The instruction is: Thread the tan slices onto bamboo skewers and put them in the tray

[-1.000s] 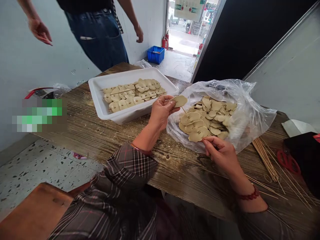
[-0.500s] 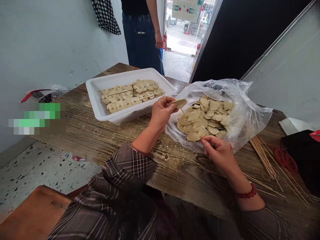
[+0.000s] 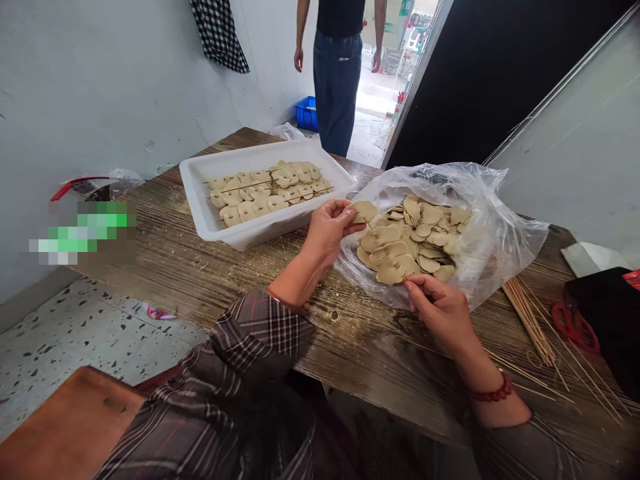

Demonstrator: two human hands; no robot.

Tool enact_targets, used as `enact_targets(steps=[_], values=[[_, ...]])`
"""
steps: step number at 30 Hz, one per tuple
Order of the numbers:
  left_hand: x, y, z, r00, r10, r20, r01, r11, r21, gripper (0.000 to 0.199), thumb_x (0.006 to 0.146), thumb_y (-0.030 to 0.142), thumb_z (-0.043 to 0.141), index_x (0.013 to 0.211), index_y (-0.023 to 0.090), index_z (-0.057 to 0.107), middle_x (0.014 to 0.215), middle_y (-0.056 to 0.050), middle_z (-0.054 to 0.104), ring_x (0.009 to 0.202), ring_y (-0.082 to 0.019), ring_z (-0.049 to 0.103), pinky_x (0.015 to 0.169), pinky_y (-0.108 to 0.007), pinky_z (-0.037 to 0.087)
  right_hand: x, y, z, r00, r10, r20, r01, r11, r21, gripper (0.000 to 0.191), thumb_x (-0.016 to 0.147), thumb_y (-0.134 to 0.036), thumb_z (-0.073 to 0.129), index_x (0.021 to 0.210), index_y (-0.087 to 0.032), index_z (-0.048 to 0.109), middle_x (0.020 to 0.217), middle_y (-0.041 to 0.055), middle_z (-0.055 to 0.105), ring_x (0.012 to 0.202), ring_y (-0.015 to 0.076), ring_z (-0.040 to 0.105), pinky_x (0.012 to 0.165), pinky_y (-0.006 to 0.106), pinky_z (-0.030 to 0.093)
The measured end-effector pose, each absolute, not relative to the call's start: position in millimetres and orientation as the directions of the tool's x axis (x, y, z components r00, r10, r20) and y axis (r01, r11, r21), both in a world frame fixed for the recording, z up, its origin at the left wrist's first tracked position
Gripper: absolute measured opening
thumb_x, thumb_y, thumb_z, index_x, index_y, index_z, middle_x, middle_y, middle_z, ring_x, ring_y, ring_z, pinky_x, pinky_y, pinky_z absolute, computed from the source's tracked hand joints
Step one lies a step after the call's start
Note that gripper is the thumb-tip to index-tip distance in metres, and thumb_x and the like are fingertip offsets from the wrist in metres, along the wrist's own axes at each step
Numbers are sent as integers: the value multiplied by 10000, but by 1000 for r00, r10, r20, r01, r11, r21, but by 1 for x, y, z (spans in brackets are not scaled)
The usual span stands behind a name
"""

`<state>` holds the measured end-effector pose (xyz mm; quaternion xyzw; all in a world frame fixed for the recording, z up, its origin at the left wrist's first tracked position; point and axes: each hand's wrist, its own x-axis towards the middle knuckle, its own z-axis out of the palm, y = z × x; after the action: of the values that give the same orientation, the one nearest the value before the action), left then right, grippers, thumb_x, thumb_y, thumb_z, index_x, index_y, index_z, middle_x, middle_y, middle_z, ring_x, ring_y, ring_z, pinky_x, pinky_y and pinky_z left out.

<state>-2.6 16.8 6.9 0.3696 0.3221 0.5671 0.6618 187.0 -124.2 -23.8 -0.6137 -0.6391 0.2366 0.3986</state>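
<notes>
“Wooden table [image 3: 200,267], white tray [image 3: 265,235] of filled sticks [image 3: 257,208]. Any lettering?”

“Green sign [image 3: 389,27] beyond the doorway, too small to read reliably; the green patch [image 3: 90,230] at left is pixelated.”

“And the fingers?”

“Left hand [image 3: 324,232] pinched closed on a pale slice [image 3: 364,212]; right hand [image 3: 443,310] pinching a skewer [image 3: 405,278], its threaded slices [image 3: 393,270] beside loose ones [image 3: 433,233] in an open plastic bag [image 3: 493,263].”

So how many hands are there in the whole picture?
4: the left hand pinching a beige slice, the right hand holding a thin skewer, and the standing person's two hands, one hanging at each side.
</notes>
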Motion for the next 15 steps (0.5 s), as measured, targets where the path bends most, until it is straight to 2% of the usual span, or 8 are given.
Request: enact_targets(steps=[5,15], values=[[-6,19,10,215,971,-108,-555,212,805,107,793,91,648,802,141,554,744,-16,675,642,-129,677,693,-302,588,187,-125,-24,67,970,232,607,145,-781,269,927,-372,544,868,-169,710,522,-30,549,459,101,481,464,222,365],[-7,17,13,215,965,-148,-596,250,763,95,821,82,614,769,135,556,702,-29,676,624,-123,673,675,-277,587,187,-125,-24,59,968,245,618,158,-770,261,924,-373,554,878,-175,718,528,-34,555,465,101,478,478,225,375]])
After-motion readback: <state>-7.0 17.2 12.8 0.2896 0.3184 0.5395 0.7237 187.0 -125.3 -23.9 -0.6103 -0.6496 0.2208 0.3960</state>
